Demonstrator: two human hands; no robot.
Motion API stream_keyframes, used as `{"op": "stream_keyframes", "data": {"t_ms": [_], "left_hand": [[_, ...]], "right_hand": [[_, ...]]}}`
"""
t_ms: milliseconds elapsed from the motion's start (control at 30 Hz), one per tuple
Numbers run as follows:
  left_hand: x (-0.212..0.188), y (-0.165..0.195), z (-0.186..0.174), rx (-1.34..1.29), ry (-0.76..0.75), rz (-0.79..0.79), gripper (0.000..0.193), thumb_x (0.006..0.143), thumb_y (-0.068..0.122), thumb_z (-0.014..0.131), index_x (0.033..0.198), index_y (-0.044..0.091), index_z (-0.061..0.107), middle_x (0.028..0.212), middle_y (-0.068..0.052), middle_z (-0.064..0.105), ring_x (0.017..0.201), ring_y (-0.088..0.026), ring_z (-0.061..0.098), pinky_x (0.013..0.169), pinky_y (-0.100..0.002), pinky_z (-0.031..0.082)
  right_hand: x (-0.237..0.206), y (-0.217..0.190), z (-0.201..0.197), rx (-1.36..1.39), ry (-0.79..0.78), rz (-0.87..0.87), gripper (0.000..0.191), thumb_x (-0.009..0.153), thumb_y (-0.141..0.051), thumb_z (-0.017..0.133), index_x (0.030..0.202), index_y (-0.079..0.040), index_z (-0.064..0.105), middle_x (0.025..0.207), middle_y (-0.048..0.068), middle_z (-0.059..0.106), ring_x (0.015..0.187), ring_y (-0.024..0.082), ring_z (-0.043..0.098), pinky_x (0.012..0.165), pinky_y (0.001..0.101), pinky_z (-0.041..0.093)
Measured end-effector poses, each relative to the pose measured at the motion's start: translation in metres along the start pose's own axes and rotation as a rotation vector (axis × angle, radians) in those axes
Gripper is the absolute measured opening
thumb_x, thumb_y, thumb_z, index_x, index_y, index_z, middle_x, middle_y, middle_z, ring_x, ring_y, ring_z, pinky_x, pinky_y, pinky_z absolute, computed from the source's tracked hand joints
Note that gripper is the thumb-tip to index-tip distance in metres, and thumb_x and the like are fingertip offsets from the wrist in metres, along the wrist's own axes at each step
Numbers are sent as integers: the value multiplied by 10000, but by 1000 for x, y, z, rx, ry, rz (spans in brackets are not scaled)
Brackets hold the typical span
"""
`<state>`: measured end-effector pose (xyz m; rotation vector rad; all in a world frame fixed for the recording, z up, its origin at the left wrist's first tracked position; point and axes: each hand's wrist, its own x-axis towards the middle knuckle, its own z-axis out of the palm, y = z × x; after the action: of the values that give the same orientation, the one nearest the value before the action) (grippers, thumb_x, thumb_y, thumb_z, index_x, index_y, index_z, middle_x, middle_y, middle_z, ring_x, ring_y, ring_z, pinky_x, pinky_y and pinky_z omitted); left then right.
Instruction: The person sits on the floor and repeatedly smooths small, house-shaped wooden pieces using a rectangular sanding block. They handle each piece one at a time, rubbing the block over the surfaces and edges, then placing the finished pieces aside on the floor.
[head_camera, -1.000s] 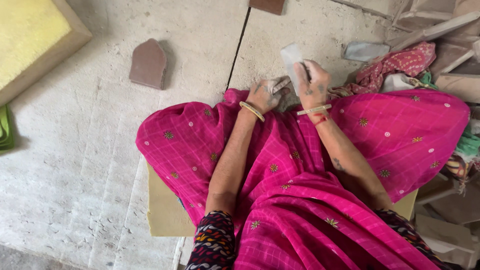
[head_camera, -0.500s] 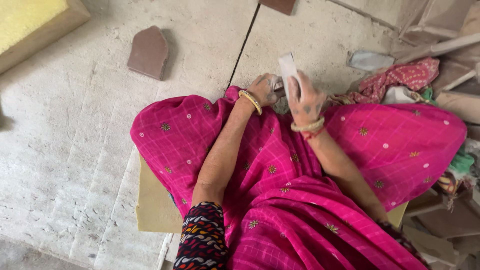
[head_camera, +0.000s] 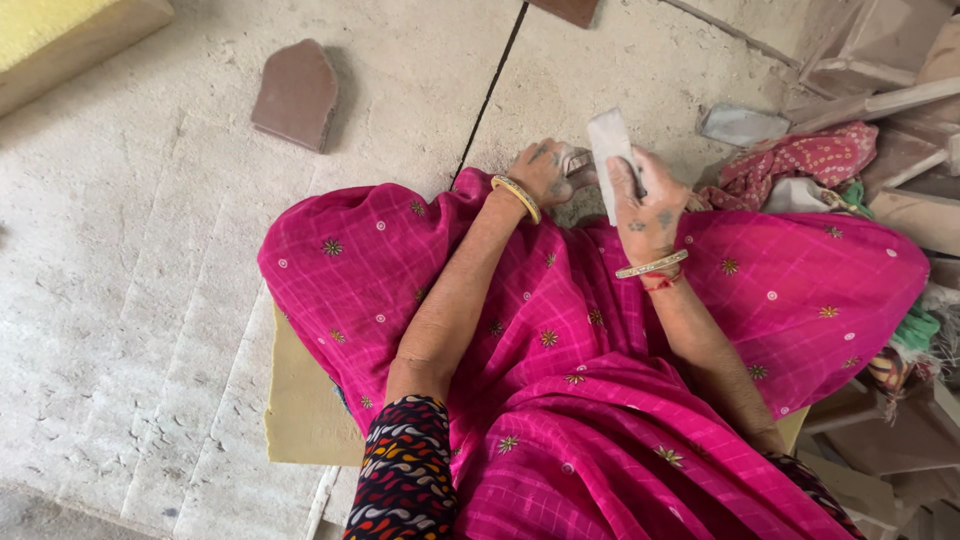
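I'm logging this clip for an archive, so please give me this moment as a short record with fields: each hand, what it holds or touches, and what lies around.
right hand: grips a pale flat block, held upright
left hand: rests on the floor beside the block, on something small that cannot be made out
clothing: pink cloth spread over the lap
floor: rough pale stone
nearby: reddish stone piece at upper left; red patterned cloth at right
seat: flat tan pad under the person
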<state>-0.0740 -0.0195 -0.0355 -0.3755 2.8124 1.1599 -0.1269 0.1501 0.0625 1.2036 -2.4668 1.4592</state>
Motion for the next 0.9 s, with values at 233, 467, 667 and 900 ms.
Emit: {"op": "stream_keyframes", "data": {"t_ms": [233, 467, 667, 900], "left_hand": [[0, 7, 4, 43, -112, -165, 422, 758, 285, 754, 1094, 49, 659, 1107, -204, 690, 1048, -349, 688, 940, -436, 565], [0, 6, 14, 107, 70, -33, 418, 716, 304, 793, 1032, 50, 693, 1003, -198, 717, 1018, -381, 687, 911, -499, 534], [-12, 23, 7, -25, -71, -156, 379, 835, 324, 752, 1139, 109, 683, 1049, -157, 723, 1026, -341, 697, 950, -467, 554], [-21, 35, 18, 160, 25, -134, 325, 882, 334, 730, 1079, 79, 692, 964, -164, 743, 1063, -350, 681, 984, -512, 502]], "right_hand": [[17, 3, 25, -242, 90, -119, 170, 1052, -147, 728, 1125, 6, 734, 862, 154, 745, 703, 242, 742, 590, 356, 560], [23, 10, 33, -227, 47, -47, 214, 1071, -180, 691, 1169, 1, 749, 882, 171, 779, 659, 218, 752, 562, 318, 573], [21, 19, 38, -331, 42, -28, 287, 1096, -267, 646, 1178, -10, 746, 910, 166, 785, 675, 228, 754, 555, 310, 592], [26, 13, 43, -261, 56, 70, 299, 1102, -277, 622, 1143, -12, 756, 901, 158, 780, 670, 207, 750, 565, 306, 599]]}}
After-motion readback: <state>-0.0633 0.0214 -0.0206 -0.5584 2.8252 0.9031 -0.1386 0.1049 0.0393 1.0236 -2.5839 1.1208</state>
